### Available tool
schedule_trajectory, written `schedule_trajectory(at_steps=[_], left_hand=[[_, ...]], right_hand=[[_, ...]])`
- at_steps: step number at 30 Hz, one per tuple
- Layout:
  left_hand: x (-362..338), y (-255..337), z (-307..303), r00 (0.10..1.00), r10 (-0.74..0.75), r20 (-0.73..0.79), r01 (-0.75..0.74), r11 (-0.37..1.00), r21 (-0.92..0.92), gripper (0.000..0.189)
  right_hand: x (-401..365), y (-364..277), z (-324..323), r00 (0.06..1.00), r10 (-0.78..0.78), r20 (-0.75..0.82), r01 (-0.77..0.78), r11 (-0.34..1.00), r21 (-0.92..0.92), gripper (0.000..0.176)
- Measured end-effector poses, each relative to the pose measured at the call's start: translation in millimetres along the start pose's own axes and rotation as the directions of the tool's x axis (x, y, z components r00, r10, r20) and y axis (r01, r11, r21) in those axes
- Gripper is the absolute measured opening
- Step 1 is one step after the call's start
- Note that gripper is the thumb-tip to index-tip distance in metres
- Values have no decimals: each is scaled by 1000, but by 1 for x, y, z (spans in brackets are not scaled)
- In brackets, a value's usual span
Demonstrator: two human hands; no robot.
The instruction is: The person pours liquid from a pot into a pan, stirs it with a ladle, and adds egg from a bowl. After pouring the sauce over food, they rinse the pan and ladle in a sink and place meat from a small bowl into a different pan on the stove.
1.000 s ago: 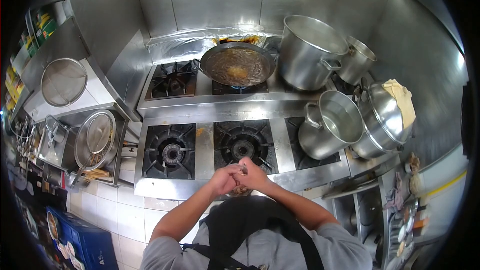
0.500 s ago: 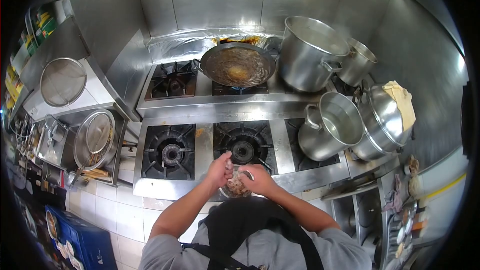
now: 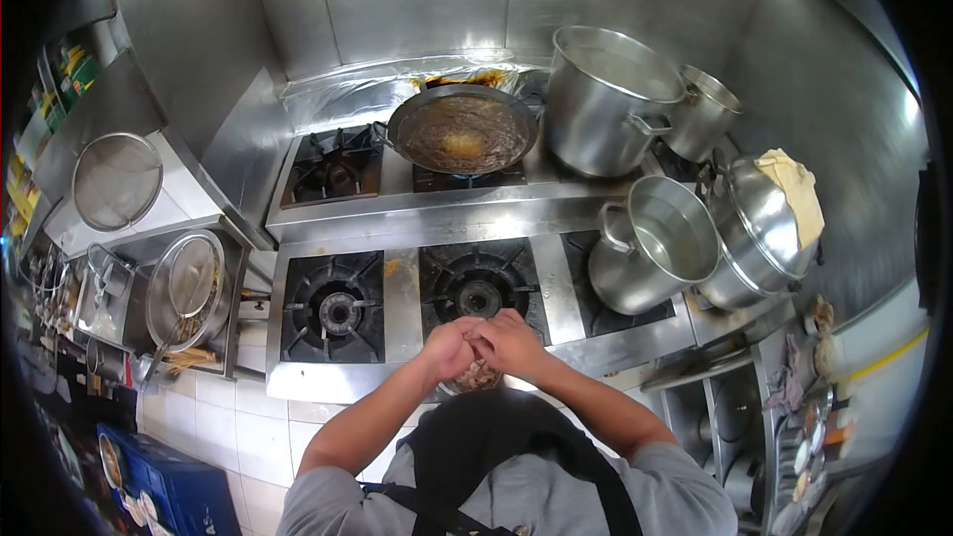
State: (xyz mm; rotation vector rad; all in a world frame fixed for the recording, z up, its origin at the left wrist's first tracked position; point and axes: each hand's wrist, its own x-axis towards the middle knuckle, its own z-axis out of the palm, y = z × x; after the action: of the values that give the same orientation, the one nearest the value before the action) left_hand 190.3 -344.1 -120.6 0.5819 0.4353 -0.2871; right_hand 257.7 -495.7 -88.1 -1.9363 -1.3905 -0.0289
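Close to my body, at the front edge of the stove, a round bowl holds brownish-pink, meat-like pieces [image 3: 475,377]. Over it my left hand [image 3: 449,349] is closed, its fingers curled inward. My right hand [image 3: 513,345] presses against it from the other side, fingers bent and closed as well. Whatever lies between the two hands is hidden by the fingers. Most of the bowl's rim is covered by my hands and apron. Just beyond them is the middle front burner [image 3: 479,298], with no pot on it.
A wok [image 3: 464,129] of dark bubbling liquid with a golden clump sits on the back burner. To its right stand a tall stockpot [image 3: 611,104] and a smaller pot [image 3: 655,248]. A lidded pot [image 3: 764,228] carries a cloth. Strainers [image 3: 117,181] are at left.
My hands have come together over the bowl; before, they were slightly apart with the left fist upright. The camera view has shifted a little.
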Motion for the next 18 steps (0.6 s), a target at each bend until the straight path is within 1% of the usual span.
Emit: schedule_trajectory(at_steps=[1,2,3,4,5,6,7,8,9,10,11,12,13,14,15,16,17,18], left_hand=[[3,-5,-1,995,92,-44,-91,996,15,23],[4,-9,-1,979,183,-86,-181,983,34,22],[4,-11,-2,979,184,-86,-182,983,34,22],[3,-14,-3,975,211,-72,-206,976,68,20],[2,-16,-4,970,237,-60,-230,968,101,19],[2,-17,-5,969,237,-61,-231,968,100,19],[1,-17,-8,974,212,-84,-183,944,273,17],[2,-16,-11,975,190,-110,-124,890,439,15],[4,-11,-15,976,188,-110,-122,889,441,15],[9,-4,-22,975,185,-120,-99,853,512,14],[16,4,-30,974,184,-129,-76,811,580,13],[17,26,-25,956,291,-45,-139,579,803,15],[18,48,-19,919,393,40,-163,285,945,17],[13,77,9,922,373,-103,-58,396,916,25],[41,106,-15,861,464,208,-254,38,966,35],[40,141,7,906,408,116,-184,130,974,37],[39,176,29,938,345,23,-102,212,972,39],[61,201,24,837,489,245,-255,-48,966,36]], right_hand=[[1,-3,-4,999,-7,-42,9,1000,29,11],[1,-6,-3,999,-8,-41,9,1000,30,11],[1,-10,-2,979,201,-40,-195,972,132,13],[1,-11,0,916,400,-16,-386,893,231,16],[-2,-4,6,917,399,-14,-386,893,231,16],[-4,8,15,914,405,7,-390,876,283,18],[-8,20,23,912,409,26,-394,857,333,20],[-9,23,25,912,410,26,-394,856,334,20],[-11,26,28,905,421,63,-413,833,367,21],[-14,30,29,897,430,100,-432,809,399,22],[-15,28,25,897,432,97,-432,809,398,22],[-17,24,18,878,474,64,-451,777,438,20],[-20,22,12,856,516,34,-467,743,479,18],[-25,24,9,854,519,33,-469,742,479,18],[-31,27,5,832,554,24,-493,719,489,21],[-38,31,2,808,589,16,-517,696,499,24],[-49,37,2,806,592,14,-518,694,500,24],[-61,46,5,796,605,29,-544,693,473,24]])
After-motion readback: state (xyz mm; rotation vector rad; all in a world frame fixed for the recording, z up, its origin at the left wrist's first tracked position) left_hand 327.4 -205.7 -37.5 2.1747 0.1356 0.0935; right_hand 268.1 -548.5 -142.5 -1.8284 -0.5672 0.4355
